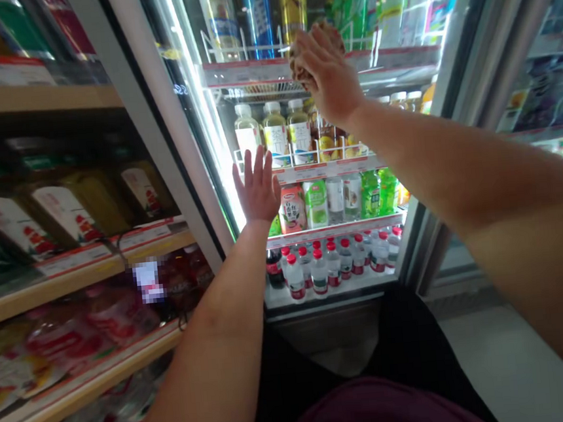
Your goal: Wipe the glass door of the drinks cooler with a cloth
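Note:
My right hand (325, 69) is raised against the glass door (399, 95) of a lit drinks fridge, pressing a brownish cloth (298, 65) to the glass at the level of the top shelf. Its fingers lie over the cloth. My left hand (258, 187) is open with fingers spread, flat on or just in front of the glass near the door's left edge, at the height of the second shelf. Behind the glass stand cans (258, 16) on the top shelf and pale bottles (275, 133) below them.
Lower fridge shelves hold green and white bottles (349, 195) and several red-capped water bottles (335, 262). To the left, wooden store shelves (70, 275) carry packaged goods. A second fridge door (538, 103) stands to the right. Grey floor shows below right.

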Demonstrator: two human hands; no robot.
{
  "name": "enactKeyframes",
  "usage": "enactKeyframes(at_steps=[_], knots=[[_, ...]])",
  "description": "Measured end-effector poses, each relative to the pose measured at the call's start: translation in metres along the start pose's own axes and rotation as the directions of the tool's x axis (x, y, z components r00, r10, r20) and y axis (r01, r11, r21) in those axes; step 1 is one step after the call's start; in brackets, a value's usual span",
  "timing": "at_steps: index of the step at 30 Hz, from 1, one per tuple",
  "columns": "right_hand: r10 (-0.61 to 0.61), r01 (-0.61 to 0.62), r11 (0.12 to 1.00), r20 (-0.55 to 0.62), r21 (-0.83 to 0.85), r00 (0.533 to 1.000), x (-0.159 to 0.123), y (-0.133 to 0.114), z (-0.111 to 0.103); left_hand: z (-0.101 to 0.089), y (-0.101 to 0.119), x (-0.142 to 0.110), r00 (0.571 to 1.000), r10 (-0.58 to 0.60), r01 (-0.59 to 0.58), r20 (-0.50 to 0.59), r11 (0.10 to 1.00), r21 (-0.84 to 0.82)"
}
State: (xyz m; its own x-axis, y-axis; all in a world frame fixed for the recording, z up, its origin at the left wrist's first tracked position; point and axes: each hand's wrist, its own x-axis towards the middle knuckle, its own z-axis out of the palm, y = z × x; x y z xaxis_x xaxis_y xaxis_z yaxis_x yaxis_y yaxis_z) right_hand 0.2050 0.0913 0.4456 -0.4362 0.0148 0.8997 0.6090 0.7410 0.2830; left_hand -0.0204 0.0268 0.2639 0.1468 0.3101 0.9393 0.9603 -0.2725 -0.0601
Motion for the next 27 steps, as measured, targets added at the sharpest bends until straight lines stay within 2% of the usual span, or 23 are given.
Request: enactKeyframes(at_steps=[3, 10, 15, 18, 24, 27], knots=[[-0.031, 0.031, 1.0, -0.001, 0.0, 1.0, -0.01, -0.002, 0.006, 0.0, 0.0, 0.0, 1.0, 0.005, -0.005, -0.004, 1.0, 0.014], [0.027, -0.024, 0.999, 0.105, -0.036, 0.994, -0.05, -0.027, 0.011, 0.0, 0.0, 0.0, 1.0, 0.013, -0.012, -0.018, 1.0, 0.028], [-0.043, 0.044, 0.999, 0.105, -0.014, 0.994, -0.089, -0.04, 0.026, -0.001, 0.001, 0.0, 1.0, -0.018, 0.018, -0.001, 1.0, -0.019], [-0.055, 0.056, 0.998, 0.096, -0.011, 0.994, -0.113, -0.049, 0.034, -0.001, 0.001, 0.0, 1.0, -0.007, 0.007, 0.0, 1.0, 0.008], [-0.094, 0.093, 0.996, 0.165, 0.012, 0.982, -0.158, -0.065, 0.051, 0.0, 0.0, 0.0, 1.0, 0.003, -0.003, -0.014, 1.0, 0.026], [-0.153, 0.15, 0.988, 0.129, 0.036, 0.98, -0.182, -0.07, 0.065, 0.001, -0.001, 0.0, 1.0, 0.008, -0.007, -0.021, 1.0, 0.017]])
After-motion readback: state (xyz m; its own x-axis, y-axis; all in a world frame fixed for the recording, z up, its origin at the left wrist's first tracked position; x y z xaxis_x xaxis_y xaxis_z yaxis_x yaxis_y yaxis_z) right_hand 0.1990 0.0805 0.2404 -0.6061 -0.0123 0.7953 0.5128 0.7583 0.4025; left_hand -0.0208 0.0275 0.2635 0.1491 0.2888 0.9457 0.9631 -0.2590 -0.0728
